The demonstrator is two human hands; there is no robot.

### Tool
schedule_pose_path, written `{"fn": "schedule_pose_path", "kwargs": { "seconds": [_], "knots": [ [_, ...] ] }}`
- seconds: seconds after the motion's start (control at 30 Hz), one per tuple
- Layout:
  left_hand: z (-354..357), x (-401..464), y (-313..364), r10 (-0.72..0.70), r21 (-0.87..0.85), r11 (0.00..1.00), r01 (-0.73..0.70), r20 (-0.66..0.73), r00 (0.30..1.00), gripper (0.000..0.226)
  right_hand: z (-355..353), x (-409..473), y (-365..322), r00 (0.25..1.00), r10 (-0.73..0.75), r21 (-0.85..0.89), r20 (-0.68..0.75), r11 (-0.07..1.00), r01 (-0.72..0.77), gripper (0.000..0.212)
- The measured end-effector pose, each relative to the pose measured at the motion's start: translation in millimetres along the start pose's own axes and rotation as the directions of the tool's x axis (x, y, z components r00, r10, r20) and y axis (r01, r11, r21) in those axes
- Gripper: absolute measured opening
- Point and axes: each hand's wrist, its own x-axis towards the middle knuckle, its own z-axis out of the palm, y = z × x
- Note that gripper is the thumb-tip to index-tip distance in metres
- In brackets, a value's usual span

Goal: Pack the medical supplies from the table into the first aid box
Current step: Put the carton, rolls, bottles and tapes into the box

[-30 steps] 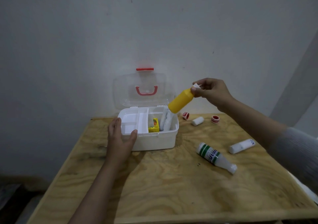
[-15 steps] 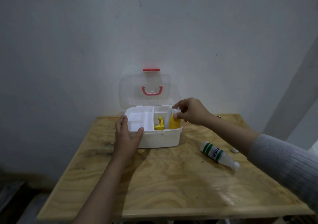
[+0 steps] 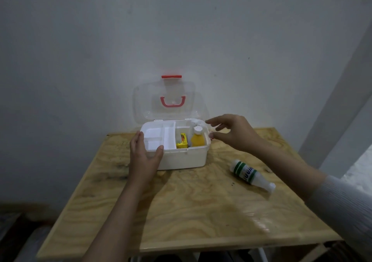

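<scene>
I worry my left hand [image 3: 144, 154], clamped on the first aid box [image 3: 181, 159] at its 7 o'clock corner, could tip it. The white, green-banded bottle [image 3: 248, 173] lies at the box's 4 o'clock. The yellow bottle [image 3: 197, 139] stands inside; my right hand [image 3: 231, 133] hovers open, empty.

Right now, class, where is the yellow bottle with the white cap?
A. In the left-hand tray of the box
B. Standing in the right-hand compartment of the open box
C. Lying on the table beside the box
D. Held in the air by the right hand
B: the yellow bottle stands upright inside the first aid box, at its right end, and the right hand is open beside it, holding nothing.
</scene>
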Motion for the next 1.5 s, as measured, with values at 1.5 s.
{"fn": "schedule_pose_path", "kwargs": {
  "seconds": [1.5],
  "knots": [
    [0,-2,1,0.010,-0.038,0.999,-0.010,0.003,1.000,0.073,39,-16,-18,0.926,0.110,0.279,-0.360,0.960,-0.006,0.022]
  ]
}}
